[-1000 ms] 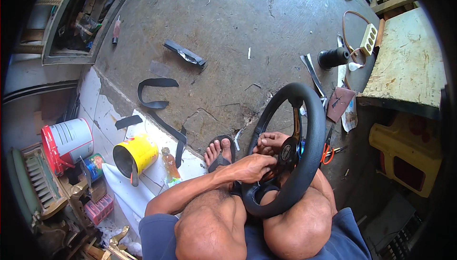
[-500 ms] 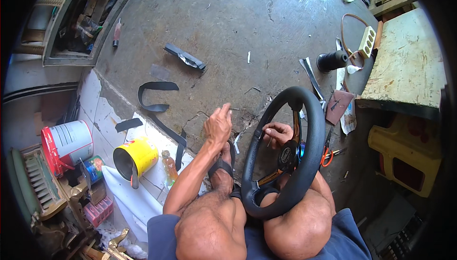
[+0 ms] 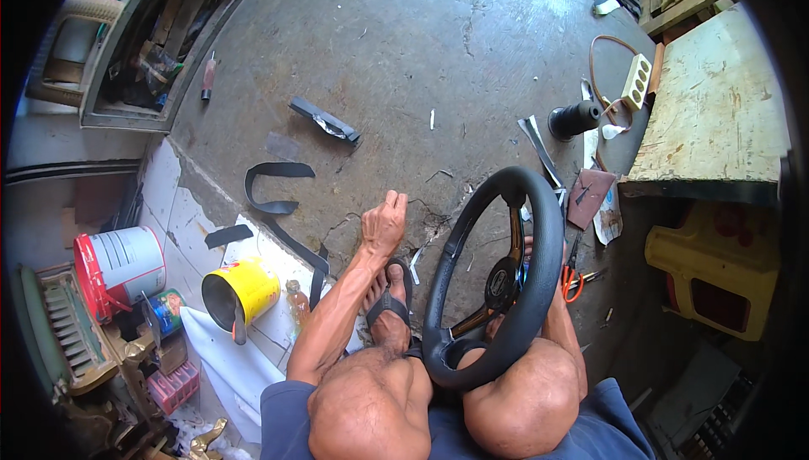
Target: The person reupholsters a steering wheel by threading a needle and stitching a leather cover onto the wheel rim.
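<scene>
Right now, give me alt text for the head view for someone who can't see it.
A seated person props a black steering wheel between their knees, left hand stretched empty over the cracked concrete floor; the right hand is hidden. A yellow can lies to the left.

Ahead of your left hand [image 3: 384,222] the concrete floor [image 3: 404,47] lies open, with only small scraps on it; to its left a curled black strip [image 3: 274,186] and a longer strip [image 3: 297,245] cross the way toward the yellow can [image 3: 244,291]; a flat dark bar [image 3: 324,120] lies farther out; on your right the black steering wheel [image 3: 497,279] stands tilted between your knees and walls off that side; beyond it, orange-handled scissors [image 3: 571,279], a brown patch [image 3: 588,197] and a black knob [image 3: 575,120] crowd the floor beside the wooden surface [image 3: 716,106].
</scene>
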{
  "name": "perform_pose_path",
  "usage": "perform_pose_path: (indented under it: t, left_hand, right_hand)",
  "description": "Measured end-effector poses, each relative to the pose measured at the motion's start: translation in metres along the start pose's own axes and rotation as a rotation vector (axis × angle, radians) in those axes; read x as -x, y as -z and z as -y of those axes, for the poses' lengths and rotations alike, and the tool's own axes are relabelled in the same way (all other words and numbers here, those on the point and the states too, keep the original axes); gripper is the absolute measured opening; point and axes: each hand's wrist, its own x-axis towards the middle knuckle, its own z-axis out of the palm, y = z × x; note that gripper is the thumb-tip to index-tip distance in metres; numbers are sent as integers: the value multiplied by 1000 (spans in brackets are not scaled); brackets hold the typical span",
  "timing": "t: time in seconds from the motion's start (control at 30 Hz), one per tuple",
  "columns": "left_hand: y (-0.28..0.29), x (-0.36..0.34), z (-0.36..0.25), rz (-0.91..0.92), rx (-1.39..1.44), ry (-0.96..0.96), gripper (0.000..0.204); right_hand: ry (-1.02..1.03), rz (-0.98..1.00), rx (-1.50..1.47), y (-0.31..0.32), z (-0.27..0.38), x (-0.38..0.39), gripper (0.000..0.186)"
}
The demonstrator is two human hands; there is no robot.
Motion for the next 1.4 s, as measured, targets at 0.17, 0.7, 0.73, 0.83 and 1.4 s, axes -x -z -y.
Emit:
perform_pose_path:
  t: [0.17, 0.7, 0.73, 0.83, 1.4]
  left_hand:
    - [-1, -4, -2, 12, -193, -121, 2]
    - [160, -83, -10, -69, 1129, 343, 16]
    - [178, -84, -11, -60, 1151, 321, 16]
    - [218, -96, -22, -21, 1087, 316, 17]
    - [107, -7, 92, -317, 399, 601, 15]
  right_hand:
    - [-168, -150, -180, 19, 53, -2, 36]
    - [486, 169, -124, -1, 267, -11, 20]
    - [550, 300, 19, -10, 282, -13, 20]
    - [700, 591, 294, -36, 313, -24, 24]
    - [615, 757, 585, -72, 324, -28, 31]
